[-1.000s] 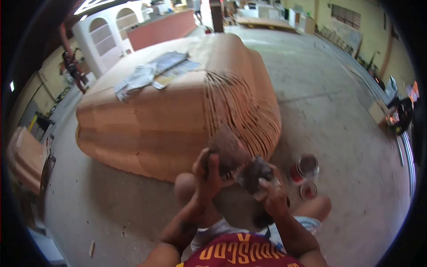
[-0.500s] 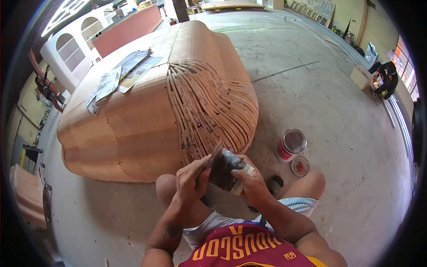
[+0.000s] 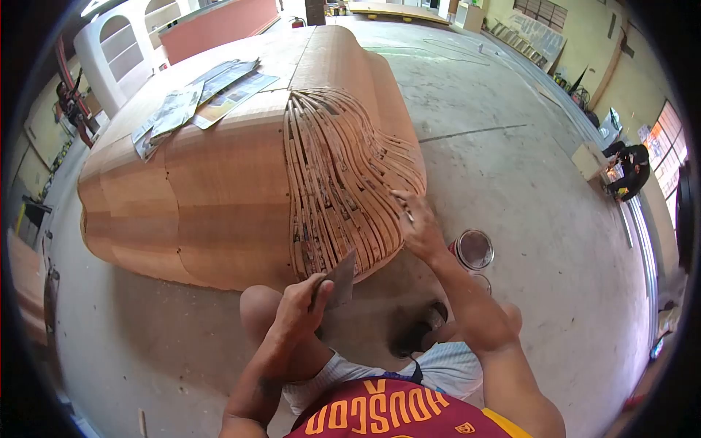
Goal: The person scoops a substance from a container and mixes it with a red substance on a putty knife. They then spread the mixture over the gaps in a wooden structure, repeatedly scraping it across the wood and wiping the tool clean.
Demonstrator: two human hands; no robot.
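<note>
My left hand (image 3: 301, 305), low in front of the wooden form, is closed on a flat, dark grey-brown scraper plate (image 3: 340, 282) with one corner pointing up. My right hand (image 3: 420, 228) reaches to the right side of a band of narrow curved wood strips (image 3: 343, 175). Its fingers are bent together at the strips, and whatever is in them is too small or hidden to name. Dark gaps run between the strips, with smooth plywood-like panels (image 3: 226, 212) to their left.
An open paint can (image 3: 475, 250) stands by my right forearm, its lid partly hidden below it. Newspaper sheets (image 3: 197, 102) lie on top of the form. Another person (image 3: 629, 169) crouches at the far right; one more (image 3: 73, 113) is at the far left.
My hands have moved apart. The right one went up and forward to the strips, while the left dropped slightly with the plate. The view has shifted a little.
</note>
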